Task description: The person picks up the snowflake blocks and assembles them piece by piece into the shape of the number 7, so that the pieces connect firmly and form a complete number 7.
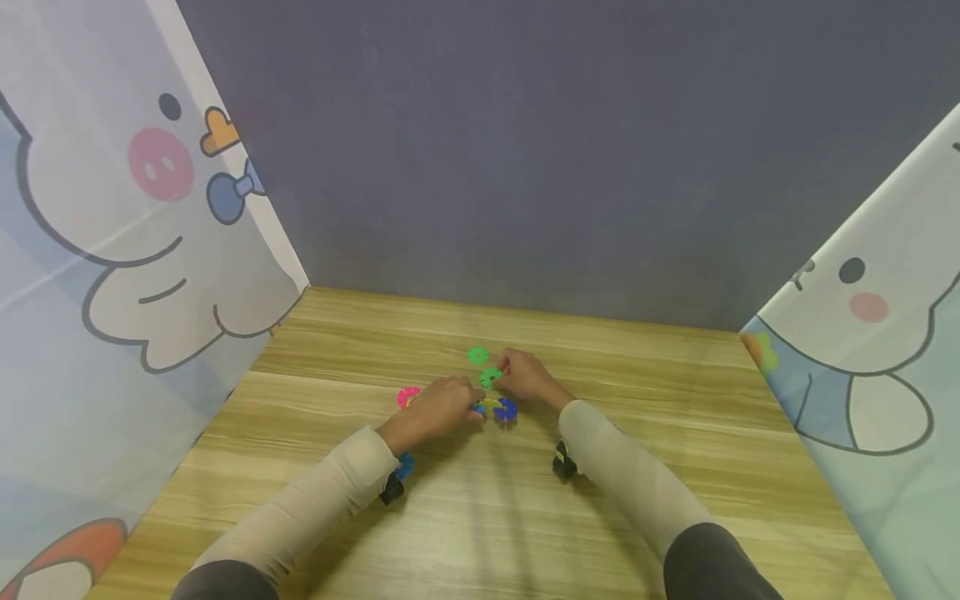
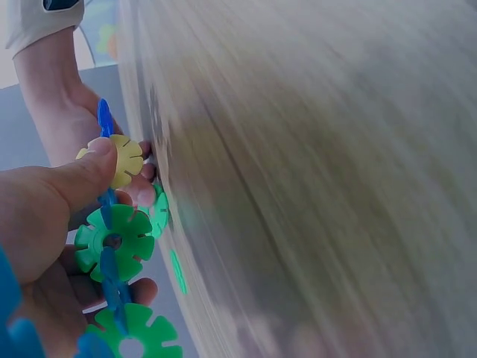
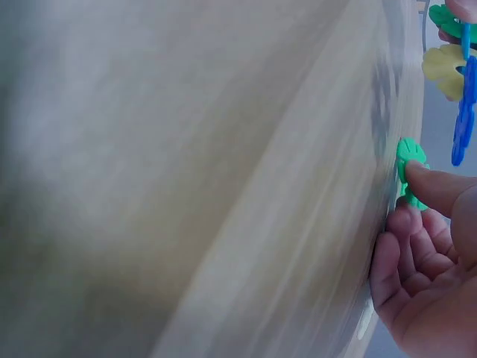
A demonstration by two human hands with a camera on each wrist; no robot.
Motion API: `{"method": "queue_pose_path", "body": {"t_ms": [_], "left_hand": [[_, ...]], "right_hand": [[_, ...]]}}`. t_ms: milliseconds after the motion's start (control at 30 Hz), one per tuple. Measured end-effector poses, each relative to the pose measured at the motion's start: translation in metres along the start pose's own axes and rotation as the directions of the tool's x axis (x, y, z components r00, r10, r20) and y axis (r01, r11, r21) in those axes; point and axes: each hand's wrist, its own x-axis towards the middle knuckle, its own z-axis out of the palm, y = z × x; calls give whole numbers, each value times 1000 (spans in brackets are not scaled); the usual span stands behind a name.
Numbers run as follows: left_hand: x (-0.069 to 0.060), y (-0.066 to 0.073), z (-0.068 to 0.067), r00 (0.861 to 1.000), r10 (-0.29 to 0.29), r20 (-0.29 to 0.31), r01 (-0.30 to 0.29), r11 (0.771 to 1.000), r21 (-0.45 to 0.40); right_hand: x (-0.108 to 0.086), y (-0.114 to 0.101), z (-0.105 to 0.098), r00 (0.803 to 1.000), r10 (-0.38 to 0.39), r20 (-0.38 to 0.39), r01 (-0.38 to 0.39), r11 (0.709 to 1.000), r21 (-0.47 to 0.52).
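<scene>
A chain of slotted flower-shaped plastic discs is gripped by my left hand point(image 1: 442, 404), its thumb pressing on a yellow disc point(image 2: 128, 160). Green discs point(image 2: 115, 240) and blue ones alternate along it in the left wrist view. A dark blue disc point(image 1: 506, 409) forms the chain's end nearest my right hand point(image 1: 527, 377). That hand pinches a loose green disc point(image 3: 410, 153) between thumb and fingers, low over the tabletop and apart from the chain. Just beyond it, another green disc point(image 1: 478, 355) lies flat on the wood.
A pink disc point(image 1: 408, 396) shows left of my left hand, and a blue disc point(image 1: 406, 465) by that wrist; whether they join the chain, I cannot tell. The wooden table point(image 1: 645, 383) meets a grey wall point(image 1: 525, 167) behind and cartoon-printed panels point(image 1: 150, 275) at the sides.
</scene>
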Motion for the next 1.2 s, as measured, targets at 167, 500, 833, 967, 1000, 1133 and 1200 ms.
{"method": "queue_pose_path", "body": {"t_ms": [167, 500, 833, 967, 1000, 1133, 1200], "left_hand": [[0, 1, -2, 1000, -17, 12, 17, 1000, -10], [0, 0, -3, 1000, -12, -8, 12, 1000, -27], [0, -1, -2, 1000, 1, -26, -2, 1000, -20], [1, -1, -2, 1000, -3, -22, 3, 1000, -21], [1, -1, -2, 1000, -7, -22, 7, 1000, -24], [2, -1, -3, 1000, -19, -19, 19, 1000, -25], [2, -1, -3, 1000, -22, -18, 22, 999, -24]], "right_hand": [[-3, 8, -3, 997, -81, -9, 81, 996, 28], [-20, 13, -12, 985, -174, -18, 174, 985, -19], [-42, 15, -21, 968, -250, -13, 250, 968, -5], [-51, 19, -23, 951, -307, -14, 307, 951, -33], [-53, 20, -23, 948, -317, -15, 316, 948, -41], [-60, 23, -24, 948, -318, -30, 315, 946, -70], [-62, 24, -24, 951, -306, -39, 303, 951, -54]]}}
